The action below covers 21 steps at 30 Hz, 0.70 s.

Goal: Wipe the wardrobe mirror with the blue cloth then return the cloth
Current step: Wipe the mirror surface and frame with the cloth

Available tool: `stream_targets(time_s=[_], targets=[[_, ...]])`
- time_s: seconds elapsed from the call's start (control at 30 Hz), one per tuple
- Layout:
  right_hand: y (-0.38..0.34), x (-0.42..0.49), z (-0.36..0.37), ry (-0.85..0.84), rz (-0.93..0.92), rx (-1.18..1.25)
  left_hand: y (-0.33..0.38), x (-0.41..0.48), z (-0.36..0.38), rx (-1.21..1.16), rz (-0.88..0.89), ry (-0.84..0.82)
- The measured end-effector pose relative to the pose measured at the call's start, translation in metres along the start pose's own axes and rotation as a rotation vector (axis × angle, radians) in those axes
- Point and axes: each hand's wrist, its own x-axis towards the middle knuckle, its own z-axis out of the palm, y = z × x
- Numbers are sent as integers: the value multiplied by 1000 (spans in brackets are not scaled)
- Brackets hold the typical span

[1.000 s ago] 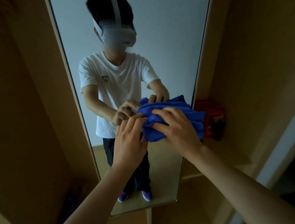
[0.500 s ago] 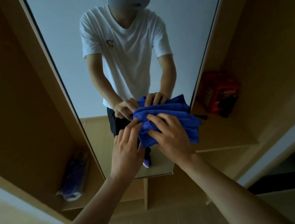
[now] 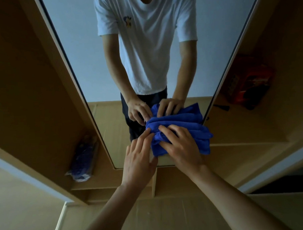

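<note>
The bunched blue cloth (image 3: 186, 129) is pressed against the lower right part of the tall wardrobe mirror (image 3: 78, 48). My right hand (image 3: 181, 144) lies flat on the cloth with fingers spread and holds it to the glass. My left hand (image 3: 140, 155) is beside it, fingertips touching the cloth's left edge. The mirror reflects both hands, the cloth and a person in a white T-shirt.
Wooden wardrobe compartments flank the mirror. A clear bag with purple contents (image 3: 83, 157) lies on the left shelf. A red box (image 3: 250, 81) with dark items stands on the right shelf (image 3: 244, 142). White door frames (image 3: 28, 177) edge both sides.
My view has tilted downward, so the mirror's bottom edge and the shelves show more. Both hands have slid the cloth lower on the glass, toward the mirror's lower right corner.
</note>
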Motion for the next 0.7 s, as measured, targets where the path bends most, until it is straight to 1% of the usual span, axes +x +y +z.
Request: stream_targets(time_s=[0.2, 0.33, 0.53, 0.6, 0.7], targets=[[-13, -36, 46, -82, 4, 31, -16, -31, 40, -10, -86, -111], [-21, -60, 78, -95, 50, 80, -25, -46, 66, -27, -140, -143], [-32, -102, 126, -162, 74, 117, -39, -72, 105, -78, -220, -194], [-35, -114, 140, -199, 83, 122, -46, -79, 119, -69, -252, -242], [-40, -128, 154, -275, 122, 151, -53, -87, 137, -79, -304, -357]])
